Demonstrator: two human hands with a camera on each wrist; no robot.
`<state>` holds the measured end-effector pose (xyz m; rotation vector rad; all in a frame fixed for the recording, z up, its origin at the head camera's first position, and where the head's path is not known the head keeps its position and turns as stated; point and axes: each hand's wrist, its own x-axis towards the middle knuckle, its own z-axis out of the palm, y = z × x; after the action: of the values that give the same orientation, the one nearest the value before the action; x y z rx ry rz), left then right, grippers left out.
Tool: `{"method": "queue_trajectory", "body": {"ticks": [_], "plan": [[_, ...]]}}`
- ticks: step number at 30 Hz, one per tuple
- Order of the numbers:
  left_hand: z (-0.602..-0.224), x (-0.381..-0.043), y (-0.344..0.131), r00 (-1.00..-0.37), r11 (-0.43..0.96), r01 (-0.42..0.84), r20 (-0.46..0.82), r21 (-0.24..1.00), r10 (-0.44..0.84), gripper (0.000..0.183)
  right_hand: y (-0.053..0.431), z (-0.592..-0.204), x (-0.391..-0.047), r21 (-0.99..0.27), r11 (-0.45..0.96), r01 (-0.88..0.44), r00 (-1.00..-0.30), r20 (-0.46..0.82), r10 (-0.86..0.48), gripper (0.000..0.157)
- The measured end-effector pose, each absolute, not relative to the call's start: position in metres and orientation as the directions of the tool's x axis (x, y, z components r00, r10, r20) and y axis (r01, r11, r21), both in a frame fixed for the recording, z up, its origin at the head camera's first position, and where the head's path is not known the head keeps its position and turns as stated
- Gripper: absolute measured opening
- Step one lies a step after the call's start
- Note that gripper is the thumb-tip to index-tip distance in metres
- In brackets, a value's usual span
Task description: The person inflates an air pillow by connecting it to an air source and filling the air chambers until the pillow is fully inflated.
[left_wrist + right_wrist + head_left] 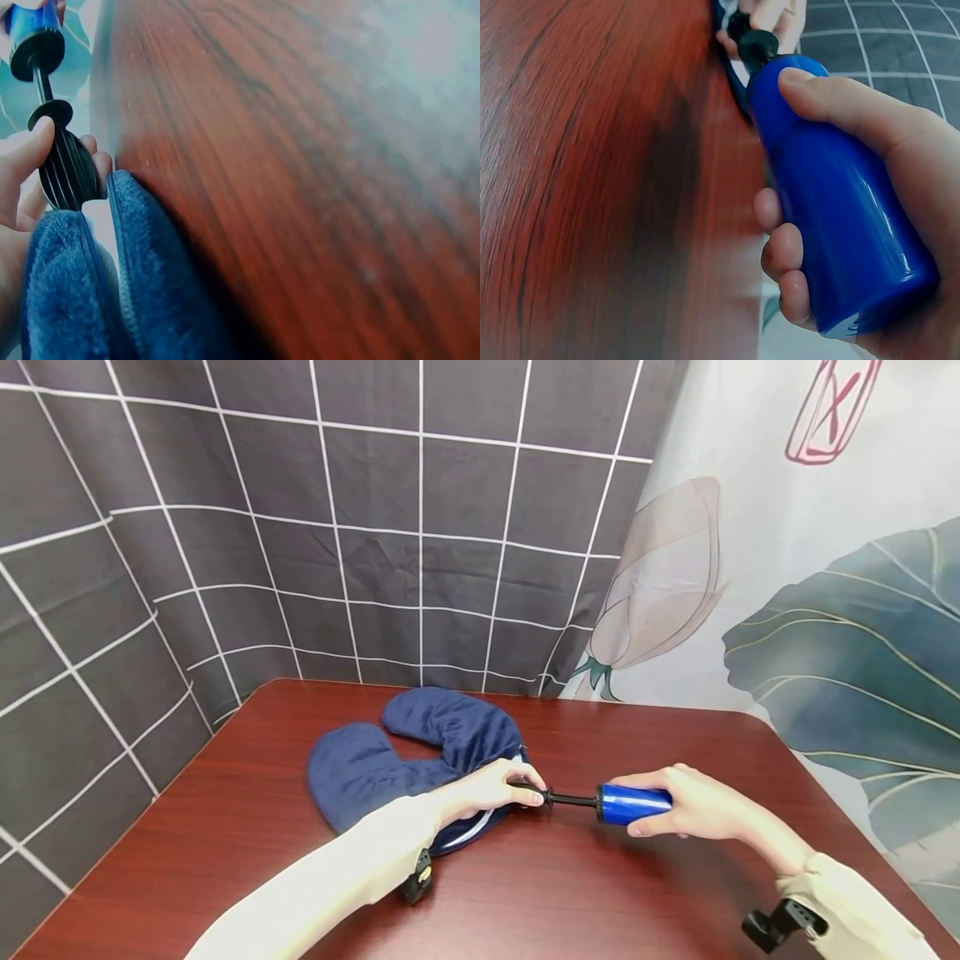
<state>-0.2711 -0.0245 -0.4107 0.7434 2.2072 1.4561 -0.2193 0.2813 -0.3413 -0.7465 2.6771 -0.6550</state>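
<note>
A hand pump with a blue barrel (636, 804) is held level between both hands, close over the table. My right hand (701, 802) wraps round the barrel, thumb along one side and fingers round the other, as the right wrist view shows. The left hand (491, 787) grips the pump's ribbed black handle (66, 171), thumb on its near face. Part of the thin black rod (573, 799) shows between handle and barrel. Right by the left hand lies a navy plush U-shaped neck pillow (360, 772). Its zipped edge gapes, and white lining (101, 225) shows inside.
A reddish-brown wooden table (247, 827) carries everything. Behind it hangs a dark grey cloth with a white grid (375, 510). At the right is a white curtain (750, 443) with flower and leaf prints. Each sleeve has a black wrist camera (783, 922) strapped on.
</note>
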Motion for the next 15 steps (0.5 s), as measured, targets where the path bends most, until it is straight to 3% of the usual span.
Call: {"method": "queue_trajectory", "body": {"ticks": [10, 15], "plan": [[-0.413, -0.271, -0.025, -0.781, 0.302, 0.26, 0.016, 0.917, 0.625, 0.02, 0.235, -0.355, -0.237, -0.325, 0.767, -0.553, -0.803, -0.037, -0.595, 0.058], [-0.413, -0.271, -0.025, -0.782, 0.317, 0.276, 0.021, 0.907, 0.623, 0.02, 0.228, -0.358, -0.237, -0.305, 0.782, -0.544, -0.815, -0.03, -0.579, 0.057]]}}
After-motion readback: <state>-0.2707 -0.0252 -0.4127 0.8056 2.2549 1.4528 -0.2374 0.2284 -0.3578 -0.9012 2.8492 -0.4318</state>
